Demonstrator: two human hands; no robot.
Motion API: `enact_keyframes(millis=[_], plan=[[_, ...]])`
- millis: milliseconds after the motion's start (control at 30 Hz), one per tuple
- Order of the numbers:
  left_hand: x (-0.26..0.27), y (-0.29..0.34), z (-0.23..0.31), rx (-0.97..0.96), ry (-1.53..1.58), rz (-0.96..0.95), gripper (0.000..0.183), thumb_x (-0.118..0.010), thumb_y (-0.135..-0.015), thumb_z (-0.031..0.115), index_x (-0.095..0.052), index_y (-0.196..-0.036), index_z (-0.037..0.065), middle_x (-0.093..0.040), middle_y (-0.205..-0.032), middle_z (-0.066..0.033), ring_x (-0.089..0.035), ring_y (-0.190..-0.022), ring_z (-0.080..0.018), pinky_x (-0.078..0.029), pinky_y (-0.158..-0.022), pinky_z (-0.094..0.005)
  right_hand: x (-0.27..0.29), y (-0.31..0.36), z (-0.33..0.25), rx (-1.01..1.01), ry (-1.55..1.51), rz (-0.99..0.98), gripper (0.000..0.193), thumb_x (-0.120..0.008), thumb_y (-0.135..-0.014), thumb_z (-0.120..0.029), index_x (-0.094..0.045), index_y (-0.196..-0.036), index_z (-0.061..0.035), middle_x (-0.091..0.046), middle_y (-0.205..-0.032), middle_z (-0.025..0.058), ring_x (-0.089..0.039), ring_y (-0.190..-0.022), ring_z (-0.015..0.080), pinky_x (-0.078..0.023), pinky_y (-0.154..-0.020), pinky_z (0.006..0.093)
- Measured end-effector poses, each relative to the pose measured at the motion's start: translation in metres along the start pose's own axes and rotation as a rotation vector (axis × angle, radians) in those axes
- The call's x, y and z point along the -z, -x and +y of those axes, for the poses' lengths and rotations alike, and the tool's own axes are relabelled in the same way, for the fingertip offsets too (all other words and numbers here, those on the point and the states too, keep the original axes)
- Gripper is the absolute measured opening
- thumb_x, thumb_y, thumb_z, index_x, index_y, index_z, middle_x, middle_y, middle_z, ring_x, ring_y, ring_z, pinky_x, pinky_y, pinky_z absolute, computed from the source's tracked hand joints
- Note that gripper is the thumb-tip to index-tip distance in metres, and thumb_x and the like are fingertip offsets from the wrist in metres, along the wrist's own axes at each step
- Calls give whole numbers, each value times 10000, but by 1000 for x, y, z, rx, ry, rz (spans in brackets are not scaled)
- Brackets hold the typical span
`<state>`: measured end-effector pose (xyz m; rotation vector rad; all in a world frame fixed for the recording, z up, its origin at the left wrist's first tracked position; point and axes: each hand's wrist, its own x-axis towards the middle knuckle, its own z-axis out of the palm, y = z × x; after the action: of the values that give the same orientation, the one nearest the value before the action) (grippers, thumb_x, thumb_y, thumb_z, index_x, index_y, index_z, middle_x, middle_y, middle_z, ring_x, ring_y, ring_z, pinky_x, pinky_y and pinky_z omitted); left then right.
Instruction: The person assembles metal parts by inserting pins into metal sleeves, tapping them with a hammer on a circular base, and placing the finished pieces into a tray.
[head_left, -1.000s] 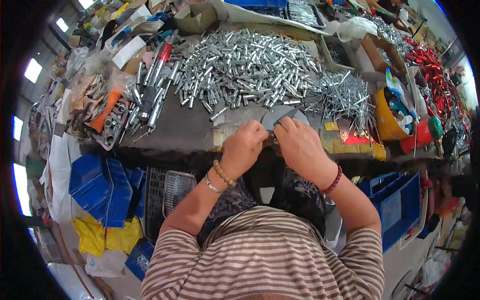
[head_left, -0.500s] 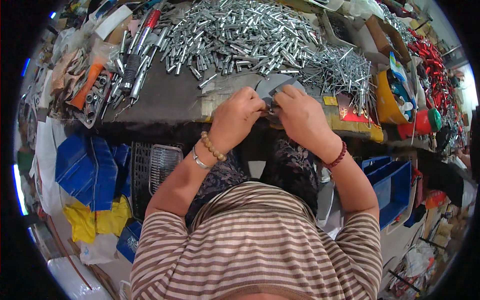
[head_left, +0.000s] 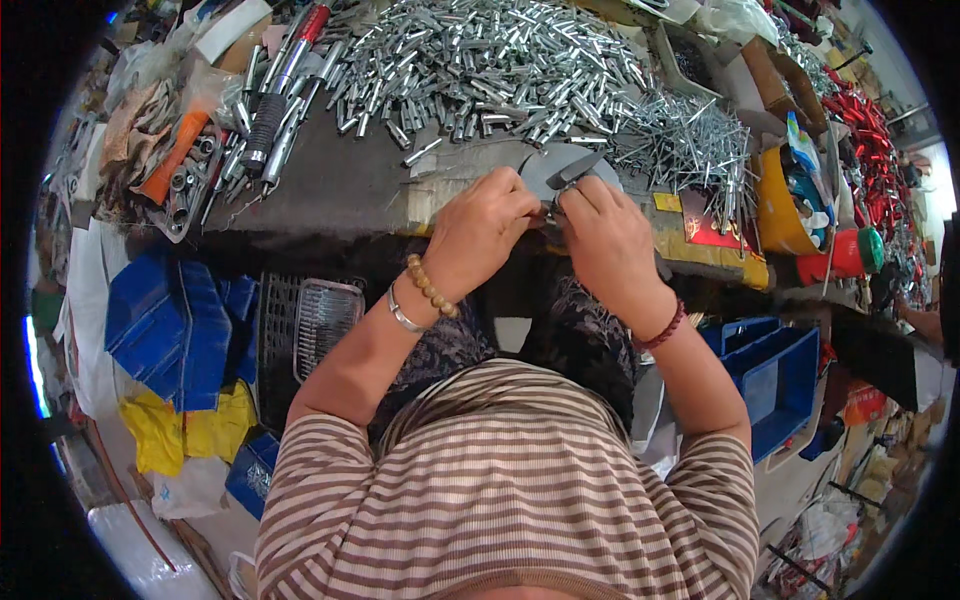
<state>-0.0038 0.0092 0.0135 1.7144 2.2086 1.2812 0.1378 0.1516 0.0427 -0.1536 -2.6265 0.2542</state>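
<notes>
At the bench's front edge my left hand point(head_left: 487, 222) is closed in a pinch. Its fingertips meet those of my right hand point(head_left: 612, 238), which is closed as well. Between them shows a sliver of a small metal piece point(head_left: 550, 212), mostly covered by the fingers; its kind cannot be made out. Just beyond my right fingertips, a dark flat blade-like piece point(head_left: 576, 171) lies across a round grey disc point(head_left: 543, 166). Whether my right hand grips that piece is hidden. A large heap of short silvery metal tubes point(head_left: 490, 70) covers the back of the bench.
Thin metal pins point(head_left: 690, 140) are piled at right, near a yellow container point(head_left: 785, 205) and a red jar point(head_left: 838, 256) with a green lid. An orange-handled tool point(head_left: 175, 158) and a red-ended screwdriver point(head_left: 290, 70) lie at left. Blue bins point(head_left: 785, 385) stand below the bench.
My right hand has drawn slightly back toward me and turned a little, its fingers still bent. My left hand stays pinched at nearly the same spot. The whole view has shifted slightly.
</notes>
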Motion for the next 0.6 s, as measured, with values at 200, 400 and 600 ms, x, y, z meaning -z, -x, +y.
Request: enact_keyframes(millis=[200,400,600], plan=[[-2,1,-5,-9,-12,22,102,-714,-851,41,-671,-944,45,-605,-956,-112,-641,-902,-332,-523,-759,-420,7,-9,1,24,-51,-145,183,-649,-822,-8,-626,-996,-63,-591,-991,105,-618,-959,330,-526,-771,449],[-2,1,-2,10,34,22,91,-726,-861,70,-700,-946,52,-608,-951,-107,-640,-895,-323,-520,-762,-413,-3,2,5,-212,-276,-48,165,-688,-843,-18,-609,-987,-33,-589,-953,152,-624,-898,405,-515,-732,491],[-1,1,-2,17,28,12,89,-728,-862,76,-704,-946,59,-606,-946,-106,-642,-894,-321,-518,-762,-413,3,-4,7,-160,-248,-66,142,-674,-854,-22,-603,-977,-20,-595,-958,165,-627,-902,416,-515,-734,495]])
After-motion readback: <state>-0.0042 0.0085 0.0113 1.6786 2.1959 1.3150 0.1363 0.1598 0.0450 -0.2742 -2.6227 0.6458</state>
